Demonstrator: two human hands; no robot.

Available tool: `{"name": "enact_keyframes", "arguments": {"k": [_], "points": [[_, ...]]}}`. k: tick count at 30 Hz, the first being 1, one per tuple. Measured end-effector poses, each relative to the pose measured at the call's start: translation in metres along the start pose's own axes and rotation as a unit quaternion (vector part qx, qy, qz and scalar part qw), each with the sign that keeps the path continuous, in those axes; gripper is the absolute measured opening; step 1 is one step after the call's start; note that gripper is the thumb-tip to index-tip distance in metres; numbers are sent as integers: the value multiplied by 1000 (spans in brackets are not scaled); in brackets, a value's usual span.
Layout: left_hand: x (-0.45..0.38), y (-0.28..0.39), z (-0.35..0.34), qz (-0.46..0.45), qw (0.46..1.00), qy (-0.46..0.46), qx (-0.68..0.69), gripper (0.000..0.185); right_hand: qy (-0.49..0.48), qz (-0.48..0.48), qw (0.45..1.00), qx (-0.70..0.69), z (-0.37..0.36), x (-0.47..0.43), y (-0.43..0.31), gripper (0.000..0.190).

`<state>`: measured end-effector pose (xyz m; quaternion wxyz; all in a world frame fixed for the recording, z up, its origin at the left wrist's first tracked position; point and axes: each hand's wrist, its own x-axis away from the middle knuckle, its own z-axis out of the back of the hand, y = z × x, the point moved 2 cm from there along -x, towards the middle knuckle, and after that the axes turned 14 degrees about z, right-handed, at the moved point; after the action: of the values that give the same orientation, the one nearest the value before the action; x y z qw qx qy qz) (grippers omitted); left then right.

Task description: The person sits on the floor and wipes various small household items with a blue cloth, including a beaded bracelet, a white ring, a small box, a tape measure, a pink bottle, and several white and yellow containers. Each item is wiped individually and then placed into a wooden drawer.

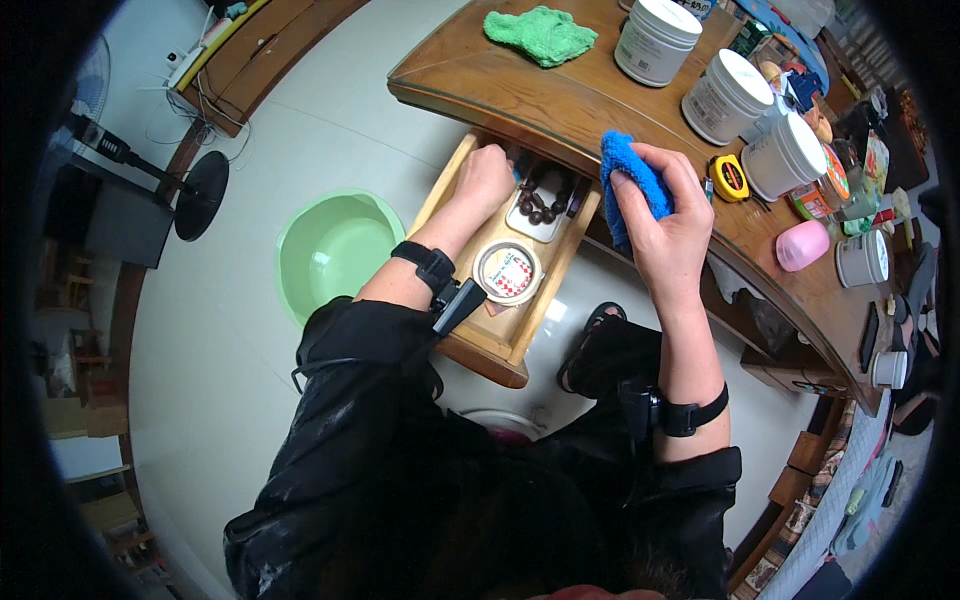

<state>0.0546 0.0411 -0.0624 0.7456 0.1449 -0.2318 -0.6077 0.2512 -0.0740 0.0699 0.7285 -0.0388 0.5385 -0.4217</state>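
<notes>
My left hand (pixel 486 178) reaches into the back of an open wooden drawer (pixel 553 296); its fingers are curled, and a small bluish thing shows by them, too hidden to name. My right hand (pixel 670 214) holds a folded blue cloth (pixel 637 187) above the desk's front edge, right of the drawer. In the drawer, a white tray (pixel 545 229) holds a dark bead bracelet (pixel 535 214). Nearer me lies a round, clear-topped container (pixel 508 271) with a red-patterned label. A green cloth (pixel 540 36) rests crumpled on the wooden desk (pixel 465 67).
White lidded tubs (pixel 727 97), a yellow tape measure (pixel 728 178), a pink rounded object (pixel 802 245) and jars crowd the desk's right side. A light green basin (pixel 337 247) stands on the floor left of the drawer. Farther left is a fan's round base (pixel 202 196).
</notes>
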Motion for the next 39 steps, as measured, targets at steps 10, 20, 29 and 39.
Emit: {"name": "enact_keyframes", "arguments": {"k": [10,20,29,39], "points": [[16,4,15,-22,994,-106,-26,31,-80,-11,997,14,4,13,12,24],[97,144,44,-243,949,-101,174,24,259,-134,953,-78,74,9,42,26],[99,207,-19,-253,963,91,7,30,367,-218,889,-167,111,22,62,32],[91,132,41,-248,960,-4,130,19,286,-236,888,-273,78,11,38,34]]}}
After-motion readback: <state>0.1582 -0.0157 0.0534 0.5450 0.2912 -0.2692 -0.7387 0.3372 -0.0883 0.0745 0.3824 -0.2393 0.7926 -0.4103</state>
